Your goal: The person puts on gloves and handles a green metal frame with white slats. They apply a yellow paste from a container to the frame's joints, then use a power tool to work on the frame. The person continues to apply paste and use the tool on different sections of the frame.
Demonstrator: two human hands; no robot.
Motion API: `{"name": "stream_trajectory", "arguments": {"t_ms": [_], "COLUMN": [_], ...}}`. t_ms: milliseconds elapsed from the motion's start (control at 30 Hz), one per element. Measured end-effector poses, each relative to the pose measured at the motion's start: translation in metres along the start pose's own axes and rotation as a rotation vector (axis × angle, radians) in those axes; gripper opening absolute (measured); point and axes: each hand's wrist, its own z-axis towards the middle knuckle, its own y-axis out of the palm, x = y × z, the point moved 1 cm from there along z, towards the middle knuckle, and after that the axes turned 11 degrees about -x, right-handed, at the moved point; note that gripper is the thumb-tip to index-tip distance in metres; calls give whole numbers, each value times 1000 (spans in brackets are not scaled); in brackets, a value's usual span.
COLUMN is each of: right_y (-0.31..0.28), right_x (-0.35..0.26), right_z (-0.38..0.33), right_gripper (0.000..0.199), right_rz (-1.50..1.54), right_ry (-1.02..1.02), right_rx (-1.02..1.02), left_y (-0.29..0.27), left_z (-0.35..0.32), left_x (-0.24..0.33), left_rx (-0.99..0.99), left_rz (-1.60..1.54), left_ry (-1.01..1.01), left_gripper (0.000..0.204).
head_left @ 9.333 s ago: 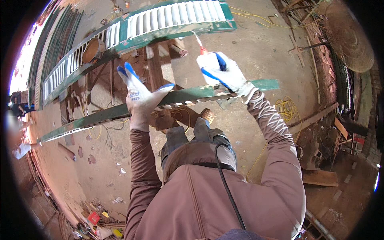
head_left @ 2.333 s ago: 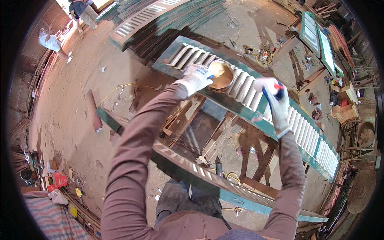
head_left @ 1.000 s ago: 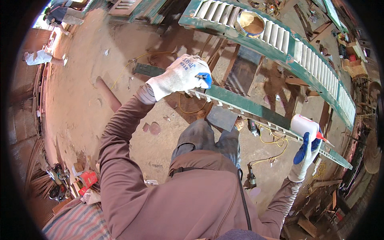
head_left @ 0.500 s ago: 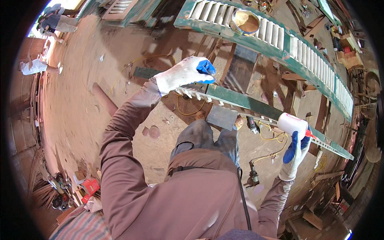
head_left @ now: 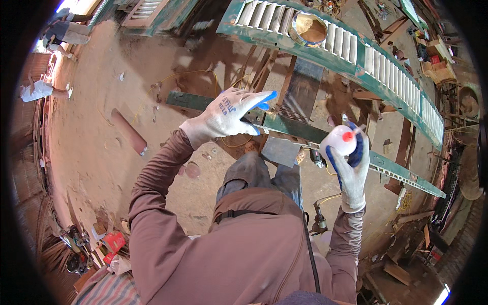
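In a white glove with blue fingers, my left hand [head_left: 226, 114] is spread over a narrow green wooden shutter frame [head_left: 292, 125], thumb and fingers apart and nothing between them. Whether it touches the wood I cannot tell. My right hand [head_left: 354, 183], gloved the same way, is wrapped round a white plastic squeeze bottle [head_left: 336, 143] with a red nozzle. The nozzle tip faces up, toward the view. The bottle is above the right part of the frame, hiding a stretch of it. Small pale teeth or slats line the frame's near edge.
Beyond lies a long green louvred shutter [head_left: 363, 71] carrying an open tin [head_left: 308, 30]. A grey board [head_left: 280, 151] is by my feet. Power tools, one of them a grinder [head_left: 319, 219], and yellow cords lie on the ground. Two people [head_left: 36, 90] are at far left.
My left hand has gone from closed fingers to spread ones and turned its back upward. My right hand has brought the bottle leftward and tipped its nozzle up.
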Motion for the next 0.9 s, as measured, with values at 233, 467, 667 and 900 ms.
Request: {"name": "stream_trajectory", "arguments": {"t_ms": [233,467,667,900], "right_y": [3,20,31,36], "right_x": [-11,2,6,-1], "right_z": [46,70,78,80], "right_gripper": [76,62,66,66], "right_rz": [-825,-1185,-1303,-1329], "right_ry": [-272,-414,-509,-522], "right_rx": [-163,-157,-141,-154], "left_y": [19,28,30,27], "left_z": [-22,-28,-29,-28], "left_x": [-11,-14,-16,-12], "left_rx": [201,230,252,247], "left_rz": [227,74,71,30], "left_ry": [-115,-198,-196,-201], "left_gripper": [82,77,72,70]}}
